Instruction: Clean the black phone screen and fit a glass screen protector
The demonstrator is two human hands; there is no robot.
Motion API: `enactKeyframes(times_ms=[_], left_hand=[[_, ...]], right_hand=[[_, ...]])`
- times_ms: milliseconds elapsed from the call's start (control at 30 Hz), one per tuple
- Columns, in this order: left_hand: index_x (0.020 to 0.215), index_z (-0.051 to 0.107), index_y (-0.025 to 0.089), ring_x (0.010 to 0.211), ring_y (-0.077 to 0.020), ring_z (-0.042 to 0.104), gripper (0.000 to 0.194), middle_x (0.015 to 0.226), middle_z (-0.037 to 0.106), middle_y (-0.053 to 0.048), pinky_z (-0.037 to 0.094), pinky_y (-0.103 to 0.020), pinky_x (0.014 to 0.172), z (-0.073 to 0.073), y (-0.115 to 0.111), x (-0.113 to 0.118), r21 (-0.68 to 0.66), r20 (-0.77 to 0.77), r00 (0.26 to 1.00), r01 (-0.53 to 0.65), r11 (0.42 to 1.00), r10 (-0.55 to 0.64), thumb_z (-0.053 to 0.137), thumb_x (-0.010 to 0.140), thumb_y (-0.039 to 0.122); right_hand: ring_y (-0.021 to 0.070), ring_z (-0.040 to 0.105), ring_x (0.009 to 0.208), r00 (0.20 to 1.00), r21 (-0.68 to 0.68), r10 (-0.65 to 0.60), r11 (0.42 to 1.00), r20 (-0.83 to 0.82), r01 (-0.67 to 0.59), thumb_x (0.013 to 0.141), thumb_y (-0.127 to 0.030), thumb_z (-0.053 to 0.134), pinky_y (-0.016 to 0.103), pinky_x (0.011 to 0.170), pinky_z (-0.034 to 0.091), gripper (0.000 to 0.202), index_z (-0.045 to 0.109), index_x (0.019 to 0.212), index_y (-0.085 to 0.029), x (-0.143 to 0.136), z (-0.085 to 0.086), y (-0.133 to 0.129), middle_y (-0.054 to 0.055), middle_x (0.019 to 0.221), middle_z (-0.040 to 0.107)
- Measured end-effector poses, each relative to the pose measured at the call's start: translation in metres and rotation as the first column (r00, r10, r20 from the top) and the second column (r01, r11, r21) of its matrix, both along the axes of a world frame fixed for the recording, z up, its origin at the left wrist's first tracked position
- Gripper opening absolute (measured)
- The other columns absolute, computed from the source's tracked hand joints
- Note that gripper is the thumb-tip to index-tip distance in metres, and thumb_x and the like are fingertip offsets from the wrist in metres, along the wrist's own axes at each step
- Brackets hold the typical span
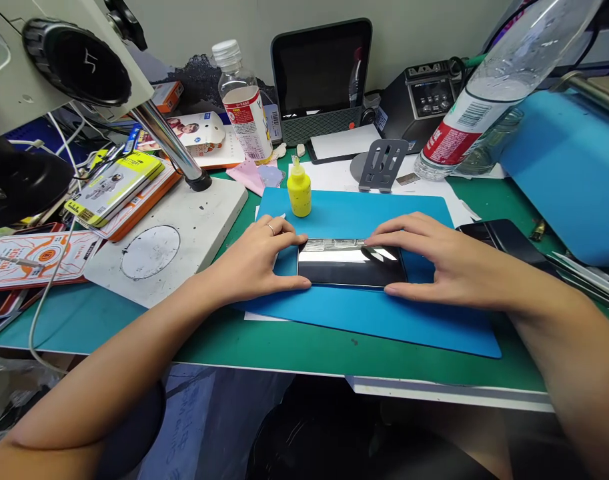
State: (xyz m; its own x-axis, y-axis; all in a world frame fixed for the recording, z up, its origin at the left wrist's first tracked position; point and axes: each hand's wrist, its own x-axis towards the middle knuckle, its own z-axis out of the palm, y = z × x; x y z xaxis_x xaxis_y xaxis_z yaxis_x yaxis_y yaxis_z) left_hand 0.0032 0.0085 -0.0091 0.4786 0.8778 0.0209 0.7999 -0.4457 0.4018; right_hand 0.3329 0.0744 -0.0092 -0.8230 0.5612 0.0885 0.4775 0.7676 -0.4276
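A phone [349, 270] with a glossy dark screen lies flat on the blue mat [384, 320], its long side toward me. My left hand [257, 260] grips its left end, thumb on the near edge and fingers on the far edge. At the right end, my right hand [434, 263] holds it the same way, fingertips over the far edge and thumb at the near one. Bright reflections cross the upper part of the screen. Just behind the phone stands a small yellow bottle [299, 190] with a nozzle tip.
A microscope base [209, 220] with a metal post stands left, beside stacked boxes [121, 187]. Behind are a plastic bottle [247, 113], a dark-screened display [324, 73] and a grey phone stand [383, 163]. A large bottle [464, 127] leans at right, near a black phone [504, 240].
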Motion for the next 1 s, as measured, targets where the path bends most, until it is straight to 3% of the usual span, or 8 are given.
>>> enactKeyframes(times_ms=[267, 567, 1000], left_hand=[[0.134, 0.063, 0.02, 0.114, -0.0311, 0.054, 0.065, 0.123, 0.061, -0.011, 0.045, -0.052, 0.107, -0.0005, -0.001, -0.0001, 0.028, 0.001, 1.0, 0.004, 1.0, -0.004, 0.069, 0.086, 0.063], [0.135, 0.063, 0.019, 0.112, -0.0305, 0.053, 0.067, 0.125, 0.061, -0.012, 0.046, -0.051, 0.104, -0.0031, -0.0013, 0.0002, 0.035, 0.008, 1.0, -0.001, 0.999, 0.001, 0.069, 0.086, 0.064], [0.137, 0.064, 0.022, 0.114, -0.0312, 0.055, 0.066, 0.127, 0.062, -0.011, 0.048, -0.053, 0.104, -0.0055, -0.0015, -0.0008, 0.055, 0.011, 1.0, -0.006, 0.998, 0.005, 0.07, 0.086, 0.063]], right_hand=[[0.0377, 0.061, 0.121, 1.0, -0.02, 0.001, 1.0, -0.013, -0.001, 0.08, -0.053, 0.077, 0.055, 0.098, 0.054, 0.065, 0.061, 0.14, -0.033, -0.0012, -0.0015, 0.0008, 0.011, 0.133, 0.066], [0.0395, 0.061, 0.123, 0.999, -0.06, -0.037, 0.997, 0.024, 0.038, 0.078, -0.062, 0.076, 0.055, 0.098, 0.054, 0.08, 0.055, 0.147, -0.027, -0.0002, 0.0008, -0.0001, 0.015, 0.137, 0.064], [0.0378, 0.06, 0.122, 0.999, -0.042, -0.022, 0.999, 0.031, 0.024, 0.082, -0.059, 0.073, 0.052, 0.098, 0.052, 0.07, 0.059, 0.141, -0.025, 0.0006, 0.0007, -0.0022, 0.014, 0.136, 0.063]])
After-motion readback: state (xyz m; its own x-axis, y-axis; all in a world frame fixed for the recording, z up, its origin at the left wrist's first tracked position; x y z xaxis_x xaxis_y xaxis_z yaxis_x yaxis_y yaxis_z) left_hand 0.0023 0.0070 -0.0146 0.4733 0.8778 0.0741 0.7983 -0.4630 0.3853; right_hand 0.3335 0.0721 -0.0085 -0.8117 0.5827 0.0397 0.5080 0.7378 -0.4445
